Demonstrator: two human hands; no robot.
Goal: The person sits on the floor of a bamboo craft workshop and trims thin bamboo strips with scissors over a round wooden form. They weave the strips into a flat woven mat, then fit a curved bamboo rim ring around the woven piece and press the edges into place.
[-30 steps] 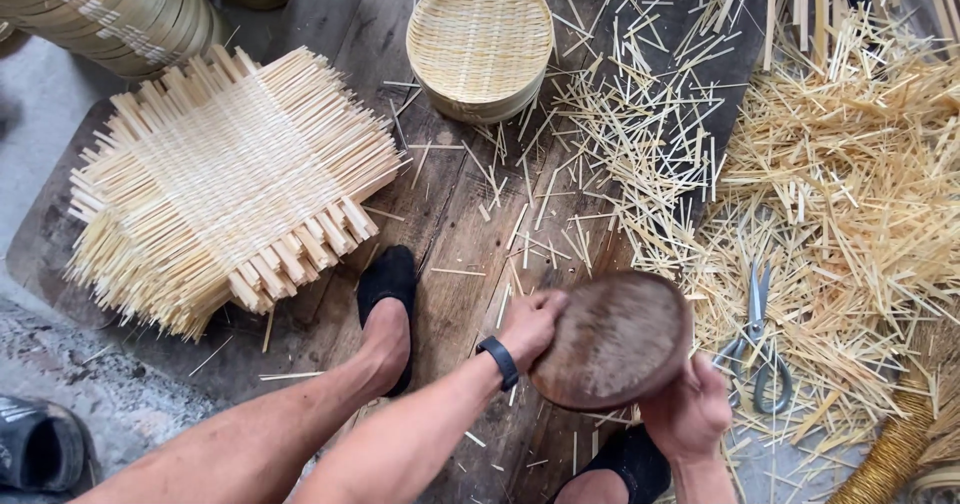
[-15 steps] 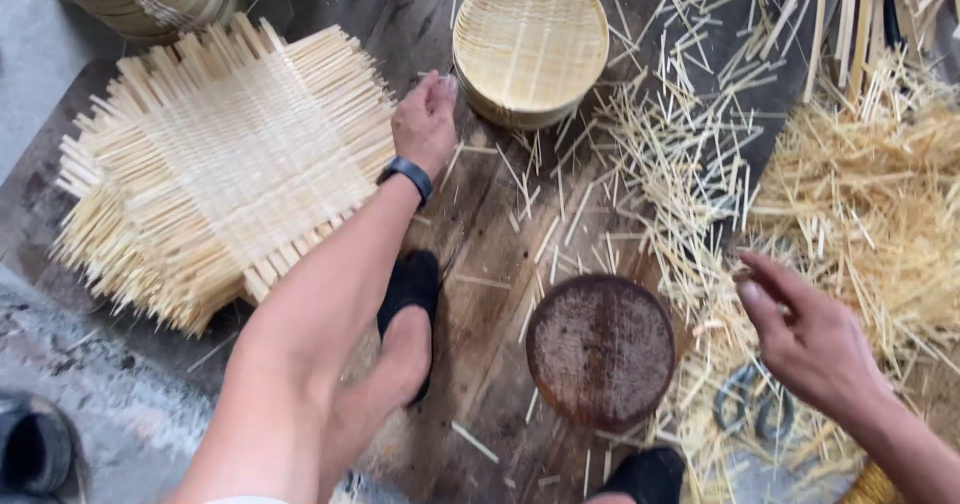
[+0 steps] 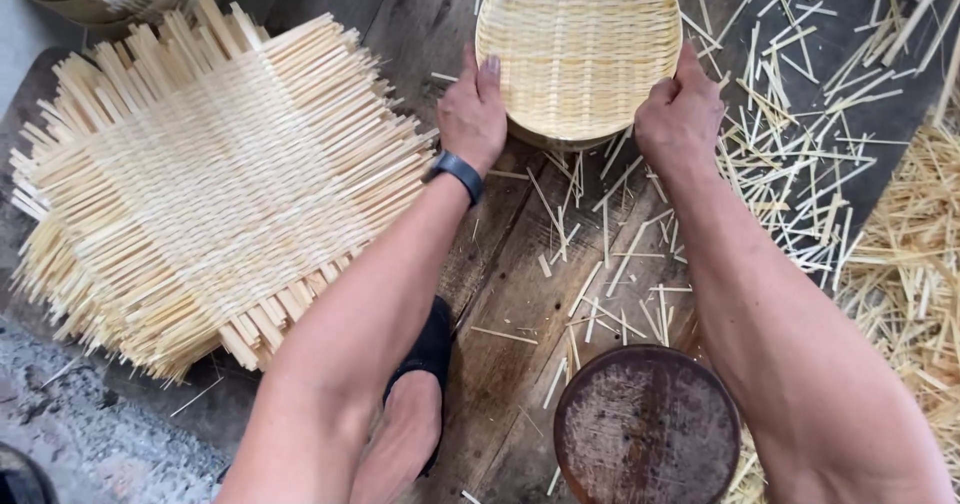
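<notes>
At top centre, on a dark wooden board (image 3: 500,364): one round woven bamboo tray (image 3: 578,44), shallow, open face up toward the camera, no long axis to tell; its weave runs in fine horizontal rows. It appears to sit on top of a stack of like trays, only an edge of which shows beneath.

Left hand (image 3: 472,114): fingers extended, curled lightly onto the tray's left rim, grasping it at the edge; a dark wristband (image 3: 455,172) on the wrist.

Right hand (image 3: 682,114): fingers bent over the tray's right rim, gripping it opposite the left hand. Both hands hold the same tray, one to each side.

Left of the tray: a stack of square woven bamboo mats (image 3: 215,189), loose strip ends projecting on all four sides, lying flat.

Lower centre, between the forearms: a round dark wooden block (image 3: 647,429), top worn and scratched.

Right side: scattered bamboo offcuts (image 3: 790,164) across the board, thickening into a heap of fine shavings (image 3: 905,264) at the far right.

Bottom left: grey gravelly ground (image 3: 90,434). A foot in a black slipper (image 3: 428,349) rests on the board.
</notes>
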